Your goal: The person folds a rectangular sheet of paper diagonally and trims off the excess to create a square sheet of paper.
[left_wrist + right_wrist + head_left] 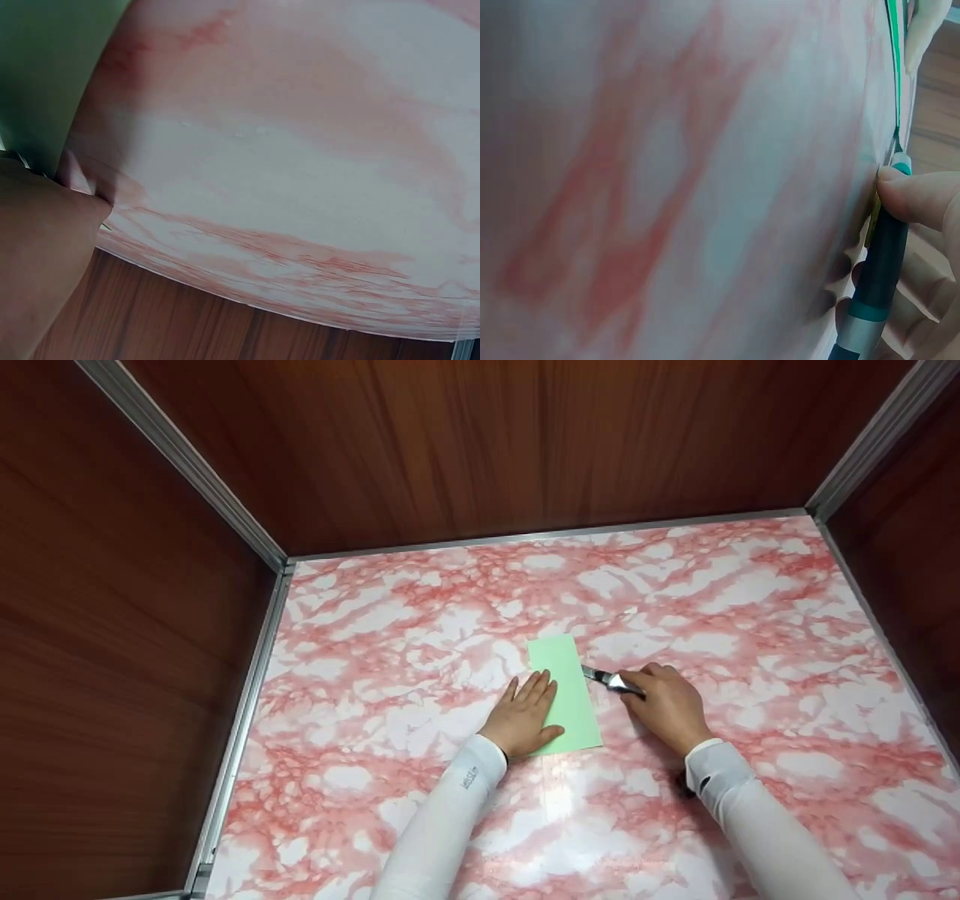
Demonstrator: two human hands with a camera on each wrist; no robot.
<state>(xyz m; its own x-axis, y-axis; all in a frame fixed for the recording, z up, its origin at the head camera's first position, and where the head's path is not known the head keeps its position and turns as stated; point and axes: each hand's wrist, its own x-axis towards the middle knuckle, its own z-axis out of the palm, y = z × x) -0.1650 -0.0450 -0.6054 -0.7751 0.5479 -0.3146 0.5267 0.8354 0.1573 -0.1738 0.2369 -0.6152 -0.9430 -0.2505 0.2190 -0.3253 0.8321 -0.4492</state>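
Observation:
A light green rectangular sheet of paper (574, 690) lies flat on the table. My left hand (521, 716) rests on its left part with spread fingers, the thumb near the bottom edge. To the right of the sheet, my right hand (670, 705) grips a utility knife (615, 682), its blade pointing left at the paper's right edge. Whether blade and paper touch, I cannot tell. The right wrist view shows the knife's dark handle (881, 255) with teal and silver bands, the thumb pressing near its front. In the left wrist view, the paper (52, 67) looks dark and fills the upper left corner.
A red-and-white marbled table (420, 622) spreads around both hands. Dark wood-grain panels (487, 450) wall it at the back, left and right. Metal rails (240, 735) run along its edges.

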